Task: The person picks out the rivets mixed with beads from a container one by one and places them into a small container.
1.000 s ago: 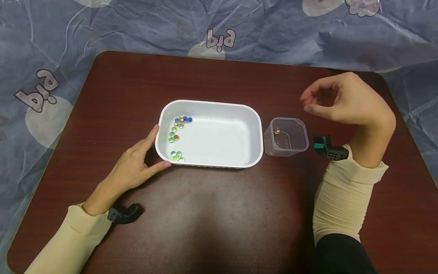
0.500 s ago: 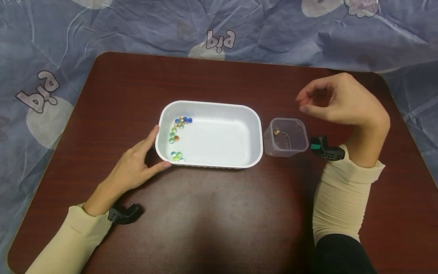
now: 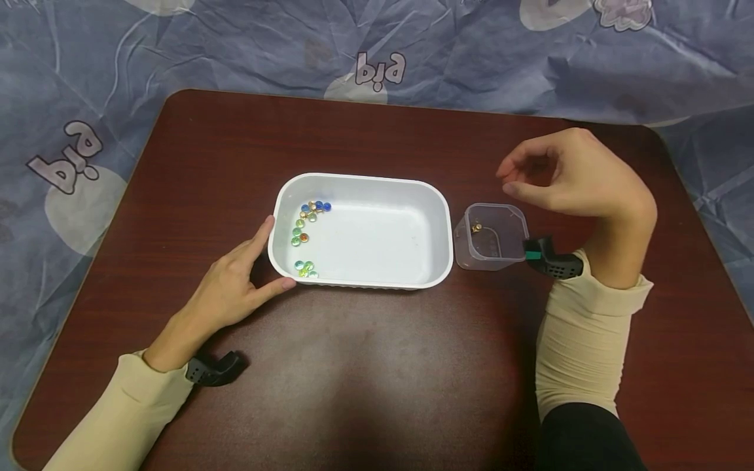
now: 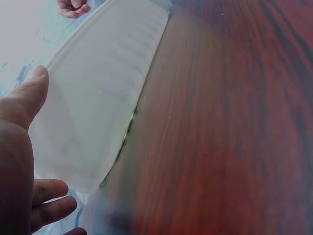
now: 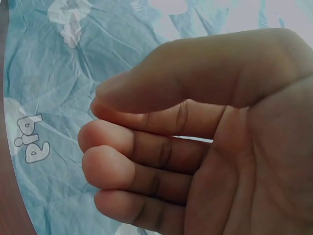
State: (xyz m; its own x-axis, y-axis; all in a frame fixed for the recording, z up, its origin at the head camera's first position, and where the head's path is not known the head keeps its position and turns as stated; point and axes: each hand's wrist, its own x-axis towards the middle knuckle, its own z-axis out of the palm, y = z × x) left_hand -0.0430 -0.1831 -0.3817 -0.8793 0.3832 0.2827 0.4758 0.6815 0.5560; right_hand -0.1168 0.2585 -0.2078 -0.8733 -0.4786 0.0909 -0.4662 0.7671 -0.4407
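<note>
A white rectangular basin [image 3: 377, 248] sits mid-table with several coloured glass marbles [image 3: 296, 237] along its left end. Small gold pieces [image 3: 304, 214] lie among them. My left hand [image 3: 232, 281] rests at the basin's front left corner, its thumb on the front side and its fingers extended along the left end. Right of the basin stands a clear plastic container [image 3: 497, 239] holding small gold pieces [image 3: 476, 227], too small to identify. Above and beyond it hovers my right hand [image 3: 580, 173], fingers loosely bent; nothing shows between thumb and fingers in the right wrist view [image 5: 161, 147].
The dark red-brown wooden table [image 3: 353, 366] has rounded far corners. A blue-grey patterned cloth [image 3: 235, 46] hangs or lies behind it. Black wrist cameras sit on the left wrist [image 3: 215, 368] and the right wrist [image 3: 554, 260].
My right hand has drifted left toward the clear container, its fingers keeping about the same bend. The left hand, the basin and the marbles have stayed in place.
</note>
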